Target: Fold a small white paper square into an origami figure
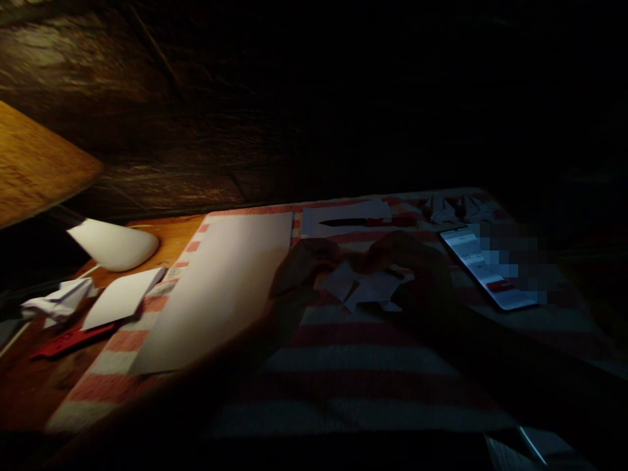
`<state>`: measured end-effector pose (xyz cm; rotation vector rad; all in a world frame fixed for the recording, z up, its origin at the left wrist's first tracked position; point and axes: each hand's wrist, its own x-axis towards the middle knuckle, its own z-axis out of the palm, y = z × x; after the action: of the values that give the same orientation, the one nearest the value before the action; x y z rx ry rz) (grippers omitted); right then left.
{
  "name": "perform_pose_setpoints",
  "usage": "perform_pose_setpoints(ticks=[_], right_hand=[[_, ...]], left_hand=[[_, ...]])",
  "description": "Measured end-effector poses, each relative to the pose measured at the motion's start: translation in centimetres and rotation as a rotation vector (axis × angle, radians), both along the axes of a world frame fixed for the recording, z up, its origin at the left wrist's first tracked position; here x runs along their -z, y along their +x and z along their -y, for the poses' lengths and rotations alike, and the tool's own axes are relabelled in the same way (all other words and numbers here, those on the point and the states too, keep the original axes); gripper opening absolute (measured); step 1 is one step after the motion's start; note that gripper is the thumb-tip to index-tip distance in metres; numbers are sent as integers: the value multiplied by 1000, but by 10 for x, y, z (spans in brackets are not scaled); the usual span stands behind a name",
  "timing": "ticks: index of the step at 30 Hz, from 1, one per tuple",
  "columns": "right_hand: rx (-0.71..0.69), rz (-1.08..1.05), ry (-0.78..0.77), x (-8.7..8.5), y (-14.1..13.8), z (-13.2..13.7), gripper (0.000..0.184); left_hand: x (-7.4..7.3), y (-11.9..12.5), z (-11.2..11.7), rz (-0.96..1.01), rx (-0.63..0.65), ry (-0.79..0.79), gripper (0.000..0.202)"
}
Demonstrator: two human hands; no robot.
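The scene is very dark. My left hand and my right hand rest on a red-and-white striped cloth, close together around a small folded white paper piece. Both hands touch its edges with curled fingers, the left at its left side, the right over its right side. Shadow hides the fingertips.
A large white sheet lies left of my hands. A knife rests on paper at the far edge. A lit phone lies to the right. Left on the wooden table are a white lamp base, a card, crumpled paper and a red strip.
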<state>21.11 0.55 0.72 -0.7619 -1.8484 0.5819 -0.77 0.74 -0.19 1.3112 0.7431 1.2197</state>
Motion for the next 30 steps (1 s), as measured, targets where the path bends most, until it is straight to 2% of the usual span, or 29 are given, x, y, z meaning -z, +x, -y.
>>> perform_pose_setpoints(ticks=[3, 5, 8, 10, 13, 16, 18, 21, 23, 26, 30], right_hand=[[57, 47, 113, -3, 1, 1, 6], [85, 90, 170, -1, 1, 1, 5], [90, 166, 232, 4, -1, -1, 6], [80, 194, 228, 7, -2, -4, 11], [115, 140, 70, 10, -4, -5, 25], [135, -57, -263, 11, -6, -2, 15], [71, -187, -481, 12, -7, 2, 15], [-28, -233, -693, 13, -9, 6, 22], [-7, -192, -757, 12, -10, 7, 29], [55, -164, -760, 11, -10, 6, 30], [39, -174, -768, 10, -9, 3, 32]], left_hand=[[4, 3, 0, 105, -25, -277, 25], [5, 5, 2, 63, 23, -391, 36], [5, 8, 6, -64, 95, -434, 67], [5, 8, 6, -111, 95, -457, 74], [5, 7, 4, -139, 6, -451, 68], [6, 5, 0, -123, -89, -412, 66], [7, 3, -2, -119, -101, -416, 58], [6, 2, -4, -149, -37, -421, 46], [5, 2, -3, -167, -16, -401, 46], [2, 4, 1, -179, -58, -378, 53], [0, 7, 4, -208, -71, -396, 56]])
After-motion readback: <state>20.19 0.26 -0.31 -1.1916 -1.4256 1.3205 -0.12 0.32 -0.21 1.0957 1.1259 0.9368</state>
